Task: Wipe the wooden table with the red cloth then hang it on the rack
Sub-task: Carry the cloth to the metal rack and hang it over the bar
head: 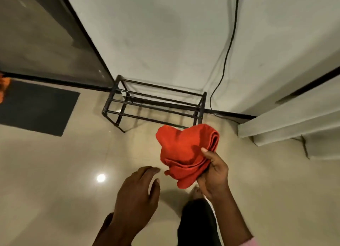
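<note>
My right hand [213,174] grips a bunched, folded red cloth [182,151] in the air, thumb on top of the folds. The cloth hangs just in front of a low black metal rack [154,104] that stands on the floor against the white wall. The rack's bars are bare. My left hand [137,194] hovers to the left of the cloth with relaxed fingers, holding nothing, its fingertips a short gap from the cloth's lower edge. The wooden table is out of view.
A black cable [227,52] runs down the wall to the rack's right end. A dark mat [36,107] lies on the glossy tiled floor at left, below a glass door [47,41]. White stepped panels [294,120] jut in at right. My foot [197,192] shows below the cloth.
</note>
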`<state>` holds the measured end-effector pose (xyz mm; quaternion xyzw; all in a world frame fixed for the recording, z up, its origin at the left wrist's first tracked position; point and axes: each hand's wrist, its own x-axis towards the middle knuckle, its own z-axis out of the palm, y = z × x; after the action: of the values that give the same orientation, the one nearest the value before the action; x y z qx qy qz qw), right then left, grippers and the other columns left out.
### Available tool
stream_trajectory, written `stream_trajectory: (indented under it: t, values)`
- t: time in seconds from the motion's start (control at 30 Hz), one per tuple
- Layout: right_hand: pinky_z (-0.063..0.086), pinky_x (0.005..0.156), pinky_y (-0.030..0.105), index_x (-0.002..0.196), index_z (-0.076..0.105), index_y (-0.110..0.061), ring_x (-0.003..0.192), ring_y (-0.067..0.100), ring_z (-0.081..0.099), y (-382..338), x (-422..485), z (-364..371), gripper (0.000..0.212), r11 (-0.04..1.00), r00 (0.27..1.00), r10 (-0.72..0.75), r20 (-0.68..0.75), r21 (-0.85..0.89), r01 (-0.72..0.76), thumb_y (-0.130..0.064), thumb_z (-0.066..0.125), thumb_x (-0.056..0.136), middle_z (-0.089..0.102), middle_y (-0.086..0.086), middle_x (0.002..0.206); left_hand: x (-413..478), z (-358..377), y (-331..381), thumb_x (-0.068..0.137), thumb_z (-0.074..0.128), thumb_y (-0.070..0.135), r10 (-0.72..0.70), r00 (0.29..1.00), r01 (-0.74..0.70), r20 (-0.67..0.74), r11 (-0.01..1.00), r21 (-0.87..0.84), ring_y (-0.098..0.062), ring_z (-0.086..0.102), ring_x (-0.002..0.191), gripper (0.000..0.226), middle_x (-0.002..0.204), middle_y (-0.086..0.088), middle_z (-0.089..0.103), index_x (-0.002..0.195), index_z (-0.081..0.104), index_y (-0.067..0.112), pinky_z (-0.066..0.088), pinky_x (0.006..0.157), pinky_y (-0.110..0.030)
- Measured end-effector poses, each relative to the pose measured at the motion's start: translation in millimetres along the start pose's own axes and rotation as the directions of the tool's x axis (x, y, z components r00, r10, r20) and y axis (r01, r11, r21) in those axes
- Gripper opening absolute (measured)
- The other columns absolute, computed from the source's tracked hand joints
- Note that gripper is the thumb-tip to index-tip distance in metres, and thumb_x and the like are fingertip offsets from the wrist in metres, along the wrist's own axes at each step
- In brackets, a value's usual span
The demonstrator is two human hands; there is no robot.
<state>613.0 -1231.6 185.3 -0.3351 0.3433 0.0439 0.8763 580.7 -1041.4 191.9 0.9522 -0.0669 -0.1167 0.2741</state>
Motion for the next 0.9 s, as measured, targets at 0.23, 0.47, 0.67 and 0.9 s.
stream_trajectory:
  t: [0.23, 0.47, 0.67, 0.9]
  values:
    - [0.057, 0.063, 0.031, 0.085, 0.074, -0.009, 0.08, 0.024, 0.071, 103, 88, -25, 0.072, 0.997, 0.997, -0.054, -0.059, 0.049, 0.057, -0.032, 0.092, 0.02, 0.073, 0.01, 0.089, 84, 68, -102, 0.095, 0.055, 0.028, -0.114, 0.993, 0.1, -0.016, 0.923, -0.372, 0.001, 0.057, 0.099, 0.02, 0.103, 0.037, 0.054, 0.11, 0.056, 0.042, 0.047, 0.077, -0.02]
    - [0.056, 0.071, 0.028, 0.115, 0.054, -0.024, 0.091, 0.009, 0.066, 183, 202, -64, 0.046, 0.861, 0.964, -0.238, 0.121, -0.433, 0.267, -0.017, 0.053, 0.07, 0.069, -0.015, 0.096, 155, 168, -177, 0.095, 0.058, 0.032, -0.096, 0.993, 0.118, 0.07, 0.728, -0.675, -0.006, 0.065, 0.085, 0.01, 0.089, 0.015, 0.07, 0.095, 0.068, 0.033, 0.049, 0.069, -0.014]
    - [0.059, 0.074, 0.036, 0.114, 0.045, -0.033, 0.089, 0.016, 0.067, 241, 264, -99, 0.031, 0.575, 0.916, -0.275, 0.291, -0.714, 0.4, -0.024, 0.057, 0.087, 0.064, -0.01, 0.096, 200, 239, -214, 0.094, 0.045, 0.049, 0.096, 0.973, 0.133, 0.211, 0.515, -0.847, -0.024, 0.07, 0.085, 0.049, 0.091, -0.011, 0.072, 0.1, 0.068, 0.007, 0.06, 0.07, -0.035]
    - [0.057, 0.085, 0.043, 0.124, 0.043, -0.041, 0.09, 0.013, 0.07, 273, 318, -138, 0.036, 0.447, 0.907, -0.231, 0.352, -0.79, 0.42, -0.035, 0.061, 0.093, 0.07, -0.002, 0.102, 235, 304, -261, 0.095, 0.056, 0.019, 0.225, 0.957, 0.008, 0.183, 0.609, -0.793, -0.018, 0.07, 0.094, 0.016, 0.096, -0.003, 0.074, 0.102, 0.07, 0.019, 0.055, 0.09, -0.039]
